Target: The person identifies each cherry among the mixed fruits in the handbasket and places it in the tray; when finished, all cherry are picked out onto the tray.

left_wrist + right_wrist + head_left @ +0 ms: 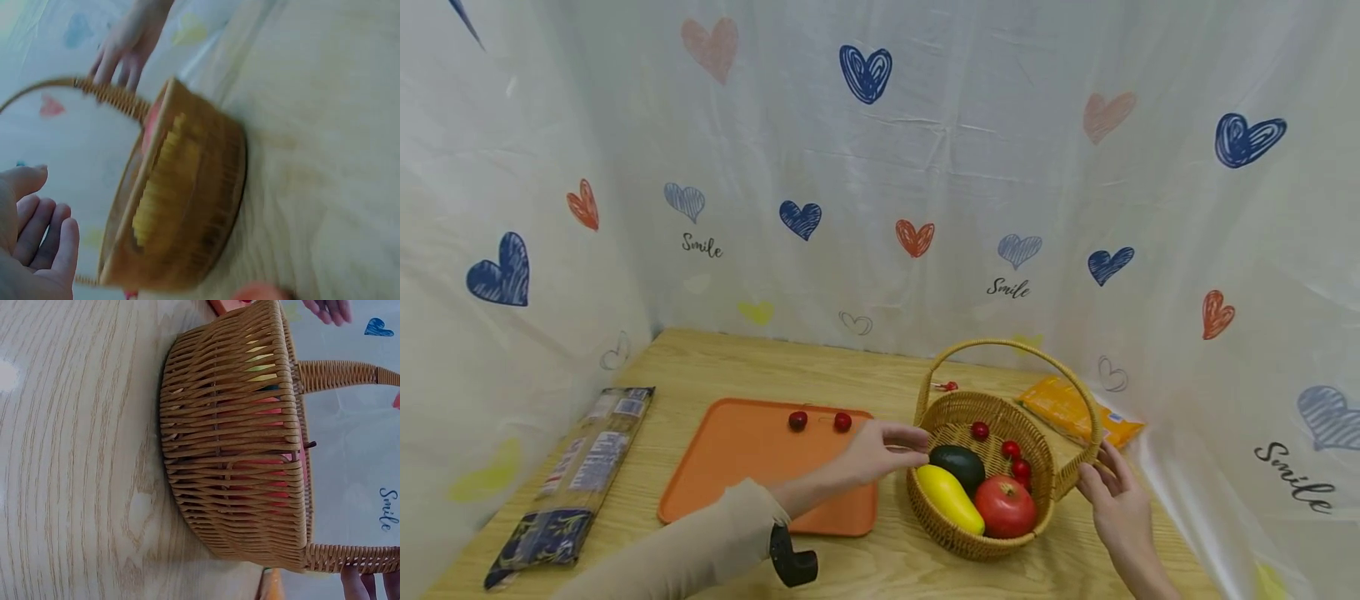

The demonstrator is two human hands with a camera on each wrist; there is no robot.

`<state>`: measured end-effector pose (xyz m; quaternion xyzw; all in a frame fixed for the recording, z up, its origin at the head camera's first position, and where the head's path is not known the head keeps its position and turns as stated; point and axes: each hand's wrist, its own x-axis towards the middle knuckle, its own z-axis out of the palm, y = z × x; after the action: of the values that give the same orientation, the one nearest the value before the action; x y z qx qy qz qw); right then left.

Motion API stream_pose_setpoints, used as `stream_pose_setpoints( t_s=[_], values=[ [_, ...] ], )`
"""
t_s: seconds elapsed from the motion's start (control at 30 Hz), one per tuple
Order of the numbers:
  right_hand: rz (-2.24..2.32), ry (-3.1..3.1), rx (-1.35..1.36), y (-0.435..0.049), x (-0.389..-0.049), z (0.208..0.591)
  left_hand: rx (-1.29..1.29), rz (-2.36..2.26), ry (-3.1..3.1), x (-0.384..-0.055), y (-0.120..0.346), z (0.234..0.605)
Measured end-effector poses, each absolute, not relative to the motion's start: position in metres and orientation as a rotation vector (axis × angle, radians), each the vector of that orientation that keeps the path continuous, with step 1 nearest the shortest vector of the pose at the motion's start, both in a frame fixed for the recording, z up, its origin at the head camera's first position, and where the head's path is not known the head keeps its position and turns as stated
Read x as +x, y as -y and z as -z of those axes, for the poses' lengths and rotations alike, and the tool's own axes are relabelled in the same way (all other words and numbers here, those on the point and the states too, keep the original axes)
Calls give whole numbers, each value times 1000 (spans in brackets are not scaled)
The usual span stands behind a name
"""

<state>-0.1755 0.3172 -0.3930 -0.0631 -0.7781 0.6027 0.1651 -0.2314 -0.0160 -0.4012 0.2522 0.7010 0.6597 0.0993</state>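
Observation:
A woven basket (958,546) with a tall arched handle (1011,342) stands on the table. In it lie a yellow mango (951,498), a dark green avocado (958,467), a red pomegranate (1004,506) and a few cherries (980,430). My right hand (1122,504) pinches the lower right part of the handle, its fingers (354,586) showing at the handle in the right wrist view. Beside the basket's left rim, my left hand (880,452) hovers with loosely bent fingers. A gap separates it from the basket (206,181) in the left wrist view.
Two cherries (797,421) lie near the back edge of an orange tray (730,467), left of the basket. A long printed packet (580,475) lies at the far left. An orange packet (1052,404) and a small red item (950,386) lie behind the basket.

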Motion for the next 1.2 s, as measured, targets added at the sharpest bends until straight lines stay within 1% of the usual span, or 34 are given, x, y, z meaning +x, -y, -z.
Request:
stream_pose_setpoints(
  t_s=[0.23,0.53,0.67,0.9,1.2],
  values=[
    [-1710,2229,-192,-320,-178,391,842,-1901,-2047,-230,-21,399],
    [-1694,2229,-189,-322,-181,387,882,-1798,-2191,-253,-65,390],
    [-1702,2214,-157,-323,-181,386,844,-1798,-2269,-269,-86,390],
    [-1703,2210,-143,-320,-179,391,670,-1837,-2344,-294,-115,400],
    [-1705,2198,-176,-314,-177,395,526,-1888,-2384,-315,-123,409]
  ],
)
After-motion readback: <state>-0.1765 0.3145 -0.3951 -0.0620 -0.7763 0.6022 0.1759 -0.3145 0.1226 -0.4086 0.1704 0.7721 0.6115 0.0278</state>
